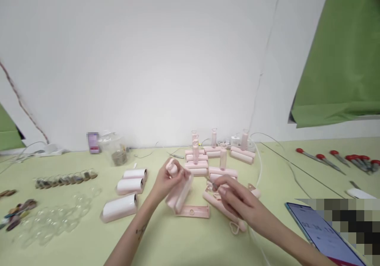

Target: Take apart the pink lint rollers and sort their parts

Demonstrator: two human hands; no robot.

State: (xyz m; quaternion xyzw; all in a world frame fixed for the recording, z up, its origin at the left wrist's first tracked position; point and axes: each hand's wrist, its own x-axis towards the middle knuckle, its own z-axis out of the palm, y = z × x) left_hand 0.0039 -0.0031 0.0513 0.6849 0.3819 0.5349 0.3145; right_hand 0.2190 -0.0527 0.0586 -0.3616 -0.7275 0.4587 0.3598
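Note:
My left hand (pixel 170 179) is closed around a pink plastic casing (pixel 181 192), tilted and a little blurred, with a small rounded pink end (pixel 172 167) showing between the fingers. Below it on the table lies a flat pink tray-like part (pixel 197 211) with a small ring shape in it. Further right, my right hand (pixel 237 198) has its thumb and index finger pinched together; whatever is between them is too small to make out. Under and beside that hand lie a long pink tube piece (pixel 218 206) and a heart-shaped loop (pixel 234 228).
Behind my hands stand several pink cases with clear pink tubes (pixel 196 154). White-and-pink shells (pixel 121 207), clear discs (pixel 56 218) and a plastic tub (pixel 117 149) are at left. Red-handled tools (pixel 323 161), a phone (pixel 322 230) and a white cable (pixel 259 163) are at right.

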